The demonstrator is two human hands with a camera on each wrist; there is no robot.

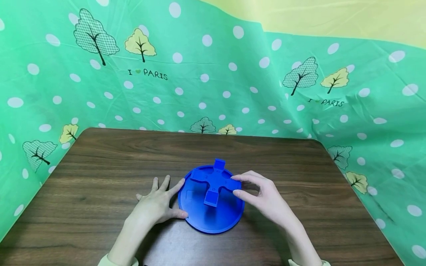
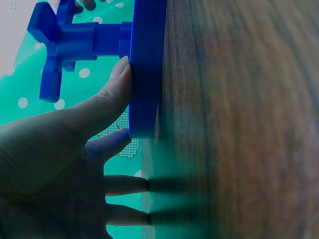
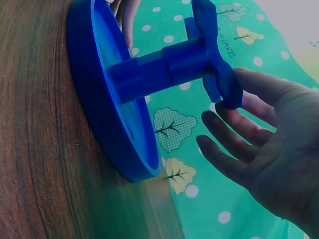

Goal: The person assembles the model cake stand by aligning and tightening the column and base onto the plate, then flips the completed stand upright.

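A round blue base [image 1: 210,220] with a raised rim lies flat on the table. A thick post [image 3: 154,72] rises from its middle and carries a blue cross-shaped top [image 1: 215,180] with four flat arms. My left hand [image 1: 154,207] is spread beside the base, its straight thumb and index finger touching the rim and the other fingertips down on the wood. With my right hand [image 1: 267,197] I pinch the right arm of the cross between thumb and fingers. In the right wrist view, two lower fingers [image 3: 229,137] lie free of it.
The dark wooden table [image 1: 116,159] has rounded far corners. Behind it and along both sides hangs a green cloth [image 1: 226,81] with white dots and printed trees.
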